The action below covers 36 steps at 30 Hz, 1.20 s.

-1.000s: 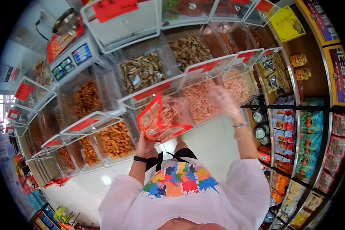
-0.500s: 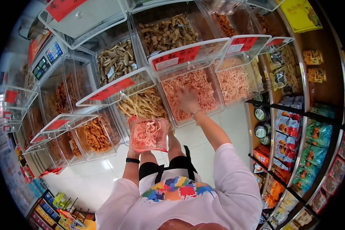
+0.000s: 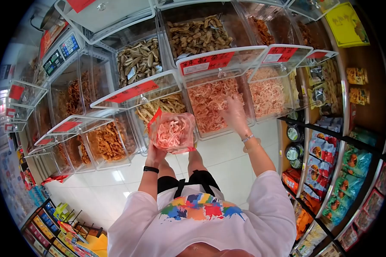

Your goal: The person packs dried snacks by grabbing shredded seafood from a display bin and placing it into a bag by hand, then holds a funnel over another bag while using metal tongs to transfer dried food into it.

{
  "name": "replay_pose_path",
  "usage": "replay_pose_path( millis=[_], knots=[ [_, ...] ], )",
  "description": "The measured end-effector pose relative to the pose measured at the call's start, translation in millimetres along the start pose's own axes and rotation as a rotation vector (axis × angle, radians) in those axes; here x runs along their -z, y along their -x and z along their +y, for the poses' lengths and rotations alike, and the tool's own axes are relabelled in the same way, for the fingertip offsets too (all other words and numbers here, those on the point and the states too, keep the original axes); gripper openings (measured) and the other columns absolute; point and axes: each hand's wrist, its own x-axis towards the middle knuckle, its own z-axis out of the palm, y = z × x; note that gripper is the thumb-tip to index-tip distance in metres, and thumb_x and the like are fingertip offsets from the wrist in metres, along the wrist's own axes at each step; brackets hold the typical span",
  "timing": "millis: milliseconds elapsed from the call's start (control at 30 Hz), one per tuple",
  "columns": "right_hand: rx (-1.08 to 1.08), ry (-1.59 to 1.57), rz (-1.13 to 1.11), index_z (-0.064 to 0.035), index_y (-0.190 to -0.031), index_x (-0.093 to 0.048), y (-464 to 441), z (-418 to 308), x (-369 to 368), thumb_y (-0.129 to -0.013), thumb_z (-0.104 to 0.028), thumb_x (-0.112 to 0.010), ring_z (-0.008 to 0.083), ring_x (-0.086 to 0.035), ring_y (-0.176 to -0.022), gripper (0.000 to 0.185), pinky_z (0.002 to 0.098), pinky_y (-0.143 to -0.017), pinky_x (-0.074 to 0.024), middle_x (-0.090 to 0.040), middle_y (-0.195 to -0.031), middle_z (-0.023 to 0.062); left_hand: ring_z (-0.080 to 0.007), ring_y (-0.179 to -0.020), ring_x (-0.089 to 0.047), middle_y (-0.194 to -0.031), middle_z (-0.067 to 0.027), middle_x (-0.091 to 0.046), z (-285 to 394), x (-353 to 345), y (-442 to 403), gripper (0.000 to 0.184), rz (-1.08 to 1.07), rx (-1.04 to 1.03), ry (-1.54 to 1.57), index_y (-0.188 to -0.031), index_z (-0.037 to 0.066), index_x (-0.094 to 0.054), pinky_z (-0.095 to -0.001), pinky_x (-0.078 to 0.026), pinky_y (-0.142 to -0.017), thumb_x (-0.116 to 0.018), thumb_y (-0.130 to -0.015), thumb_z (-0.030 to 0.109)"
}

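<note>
My left hand (image 3: 157, 153) grips a clear plastic bag (image 3: 179, 141) with red edges, its mouth facing up. Pink dried shreds (image 3: 172, 128) lie inside the bag. My right hand (image 3: 236, 115) is over the front part of a clear bin (image 3: 218, 133) full of the same kind of pink shreds (image 3: 206, 103). Its fingers are bent together at the shreds, and a few strands seem to be between them, though the fingertips are slightly blurred. The bin's clear lid (image 3: 240, 58), with a red label, is tilted up behind my right hand.
Beside the bag is a bin of pale yellow strips (image 3: 158, 105); paler pink shreds (image 3: 268, 96) fill the bin to the right. Dried fish (image 3: 139, 60) lie farther back. A scale (image 3: 61, 53) stands at left. Shelves of packets (image 3: 319, 158) line the right side.
My right hand has shifted right and drawn its fingers together from a spread pose in the shreds. The bag in my left hand has risen and moved slightly right; the view has shifted a little.
</note>
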Motion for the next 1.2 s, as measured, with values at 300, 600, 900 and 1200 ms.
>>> replay_pose_path(
  millis=[300,600,900,1200],
  knots=[
    [-0.048,-0.082,-0.009,0.0018,-0.115,-0.055,-18.0,27.8,11.5,-0.077,-0.006,-0.073,0.0359,-0.063,-0.088,0.043,0.0413,-0.072,-0.0523,-0.056,-0.110,0.0243,-0.0293,-0.132,-0.049,-0.146,-0.0116,-0.050,-4.6,17.6,-28.5,0.056,0.018,0.044,-0.035,-0.145,0.007,-0.041,-0.0490,-0.040,-0.110,-0.041,-0.102,0.043],
    [-0.390,-0.789,-0.302,-0.0026,-0.127,-0.054,-26.1,80.8,-3.5,-0.093,-0.005,-0.062,0.0096,-0.062,-0.081,0.034,0.0285,-0.072,-0.0545,-0.066,-0.107,0.0063,-0.0292,-0.135,-0.046,-0.149,-0.0118,-0.046,-13.3,16.4,-46.5,0.055,0.071,0.037,-0.055,-0.147,0.007,-0.038,-0.0500,-0.037,-0.112,-0.042,-0.105,0.041],
    [-0.396,-1.102,-0.143,-0.0043,-0.126,-0.054,-15.4,44.4,62.3,-0.092,-0.003,-0.061,0.0124,-0.063,-0.101,0.035,0.0275,-0.082,-0.0535,-0.066,-0.113,0.0048,-0.0289,-0.137,-0.043,-0.150,-0.0141,-0.043,-13.1,-4.0,-50.0,0.057,0.080,0.034,-0.121,-0.150,0.006,-0.034,-0.0471,-0.031,-0.117,-0.045,-0.104,0.038],
    [-0.526,-1.526,-0.196,-0.0059,-0.105,-0.059,-4.4,-46.6,116.3,-0.085,-0.011,-0.059,0.0167,-0.061,-0.084,0.020,0.0285,-0.067,-0.0544,-0.061,-0.096,0.0071,-0.0288,-0.139,-0.041,-0.152,-0.0132,-0.041,-15.4,-45.5,-60.7,0.057,0.116,0.064,-0.182,-0.149,0.004,-0.034,-0.0478,-0.030,-0.118,-0.042,-0.105,0.039]
  ],
)
